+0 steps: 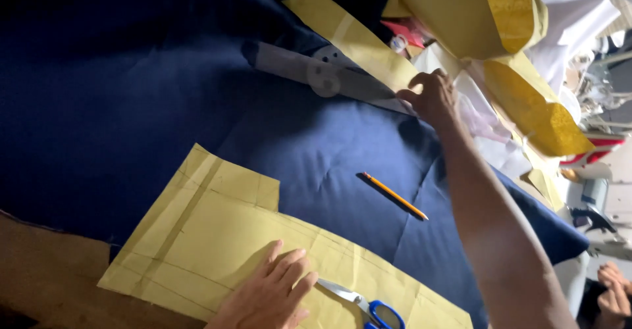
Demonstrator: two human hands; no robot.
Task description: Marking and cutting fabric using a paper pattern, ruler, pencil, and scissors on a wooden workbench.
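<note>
Work surface: dark blue cloth spread wide, running under both hands.
Large pattern piece: yellow paper pattern, creased, lying flat on the cloth, directly under the fingers of the left hand.
Left hand: palm down, fingers spread wide and pressed flat on the paper; grips nothing.
Scissors: blue-handled, lying on the paper just beside the left fingertips, untouched.
Clear ruler: see-through, on the cloth, its near end just under the right fingers.
Pencil: yellow, loose on the cloth between the two hands.
Right hand: reached out, fingers narrowed on the end of a yellow paper strip beside the ruler.
Step, as judged: laying out pattern pieces on cloth.
Next move calls for: a steady pressing hand so the paper does not shift.
Far right edge: another person's hands.
</note>
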